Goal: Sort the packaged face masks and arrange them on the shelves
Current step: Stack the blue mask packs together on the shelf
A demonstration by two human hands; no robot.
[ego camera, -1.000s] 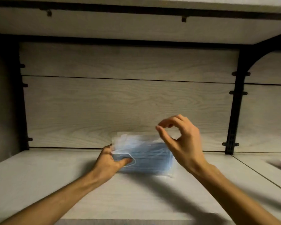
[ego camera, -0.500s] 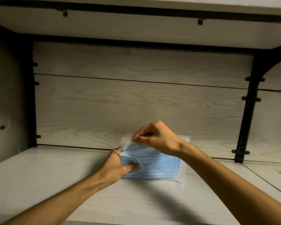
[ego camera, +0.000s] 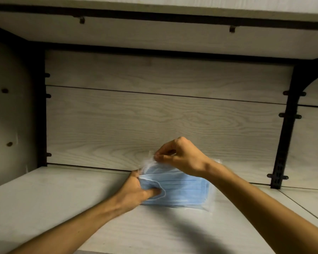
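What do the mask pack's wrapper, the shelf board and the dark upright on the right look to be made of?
Wrapper: thin clear plastic film, glossy and crinkled where the right hand pinches it. Shelf board: pale wood-grain, matte, probably laminate. Dark upright: black, slotted and bolted, likely painted metal.

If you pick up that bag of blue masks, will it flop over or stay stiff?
Probably floppy: the pack of blue masks is thin cloth in loose clear plastic that crinkles where the right hand pinches its top. Likely light, since the left hand steadies it with just fingers and thumb. The shiny wrap could slip on the smooth shelf.
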